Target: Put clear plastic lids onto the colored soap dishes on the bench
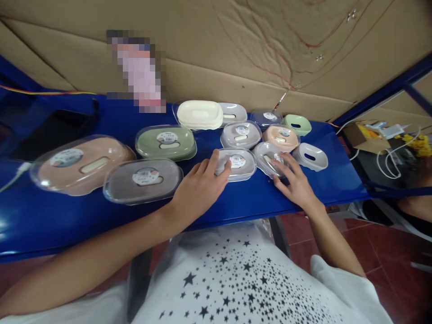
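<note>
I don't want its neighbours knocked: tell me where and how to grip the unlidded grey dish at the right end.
Pinch the unlidded grey dish by its long walls, right hand coming from above and the right. Its oval is narrowest that way, and bare table lies to its right, while a lidded grey box sits close by its left end.

Both hands (pixel 202 184) reach forward, palms down, fingers (pixel 286 167) curved.
</note>
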### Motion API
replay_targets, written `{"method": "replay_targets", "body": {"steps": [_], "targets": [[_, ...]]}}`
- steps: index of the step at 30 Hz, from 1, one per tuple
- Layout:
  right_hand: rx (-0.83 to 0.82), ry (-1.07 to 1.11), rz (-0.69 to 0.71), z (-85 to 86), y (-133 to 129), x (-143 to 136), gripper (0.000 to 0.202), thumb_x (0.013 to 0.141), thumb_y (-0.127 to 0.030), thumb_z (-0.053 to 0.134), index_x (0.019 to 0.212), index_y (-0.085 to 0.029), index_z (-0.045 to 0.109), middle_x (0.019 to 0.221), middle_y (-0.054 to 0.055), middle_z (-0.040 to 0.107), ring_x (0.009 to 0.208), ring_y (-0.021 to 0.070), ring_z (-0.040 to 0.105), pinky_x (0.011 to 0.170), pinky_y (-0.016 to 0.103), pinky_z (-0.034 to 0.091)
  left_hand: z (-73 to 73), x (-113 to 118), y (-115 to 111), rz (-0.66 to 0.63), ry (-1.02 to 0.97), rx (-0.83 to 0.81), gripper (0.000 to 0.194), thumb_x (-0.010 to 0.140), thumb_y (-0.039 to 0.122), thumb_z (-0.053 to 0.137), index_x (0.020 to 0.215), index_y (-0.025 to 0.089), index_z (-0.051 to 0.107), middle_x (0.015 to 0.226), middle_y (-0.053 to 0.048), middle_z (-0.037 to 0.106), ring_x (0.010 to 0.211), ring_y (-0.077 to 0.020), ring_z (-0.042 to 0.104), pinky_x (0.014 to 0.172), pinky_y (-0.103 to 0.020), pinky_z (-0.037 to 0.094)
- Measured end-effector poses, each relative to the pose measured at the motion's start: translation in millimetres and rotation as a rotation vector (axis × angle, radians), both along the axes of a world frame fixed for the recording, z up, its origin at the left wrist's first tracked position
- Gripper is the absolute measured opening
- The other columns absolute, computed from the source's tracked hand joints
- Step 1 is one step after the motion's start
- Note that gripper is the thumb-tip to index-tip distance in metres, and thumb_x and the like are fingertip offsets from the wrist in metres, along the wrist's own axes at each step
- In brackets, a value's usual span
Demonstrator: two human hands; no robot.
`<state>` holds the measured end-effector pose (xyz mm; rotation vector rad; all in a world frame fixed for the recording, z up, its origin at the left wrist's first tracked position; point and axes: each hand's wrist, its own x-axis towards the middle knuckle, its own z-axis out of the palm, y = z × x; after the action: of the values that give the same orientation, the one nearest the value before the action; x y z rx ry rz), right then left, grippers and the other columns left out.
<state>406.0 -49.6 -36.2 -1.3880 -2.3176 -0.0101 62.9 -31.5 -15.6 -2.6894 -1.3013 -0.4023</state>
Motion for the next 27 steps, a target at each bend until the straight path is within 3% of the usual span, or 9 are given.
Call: {"method": "replay_targets", "body": {"steps": [9,16,21,27], "targets": [[-0.02,-0.044,0.071,12.3,15,10,0.064,0.105,-0.032,0.06,0.166,-0.043,0.042,0.169,0.002,0.048,0.158,0.0339,0.045,0.128,0.065,0.041,-1.7,0,1,-0.009,0.032,-0.001,0.044,0.11,0.025,0.05,0.151,0.016,0.06,0.16,-0.029,0.051,0.121,-0.0356,0.074,0.097,-0.047,0.064],[0.084,-0.165,0.053,1.6,7,17,0.065,0.106,-0.034,0.062,0.167,-0.045,0.04,0.166,0.003,0.053,0.154,0.0365,0.05,0.126,0.066,0.043,-1.9,0,1,0.001,-0.02,-0.039,0.044,0.107,0.022,0.055,0.151,0.019,0.061,0.162,-0.026,0.051,0.122,-0.0354,0.073,0.099,-0.048,0.064],[0.176,-0.033,0.024,-5.2,6,17,0.065,0.109,-0.03,0.053,0.17,-0.044,0.034,0.166,0.004,0.053,0.153,0.0352,0.051,0.125,0.065,0.046,-2.0,0,1,0.001,0.014,-0.012,0.044,0.108,0.023,0.052,0.151,0.018,0.06,0.161,-0.026,0.052,0.119,-0.0342,0.074,0.096,-0.047,0.064],[0.142,-0.035,0.012,-6.0,-1,12,0.063,0.106,-0.033,0.058,0.166,-0.044,0.04,0.157,0.006,0.06,0.146,0.0364,0.057,0.12,0.064,0.05,-2.6,0,1,-0.006,0.026,-0.005,0.044,0.109,0.022,0.048,0.151,0.017,0.06,0.16,-0.028,0.051,0.116,-0.0343,0.075,0.095,-0.048,0.064]]}}
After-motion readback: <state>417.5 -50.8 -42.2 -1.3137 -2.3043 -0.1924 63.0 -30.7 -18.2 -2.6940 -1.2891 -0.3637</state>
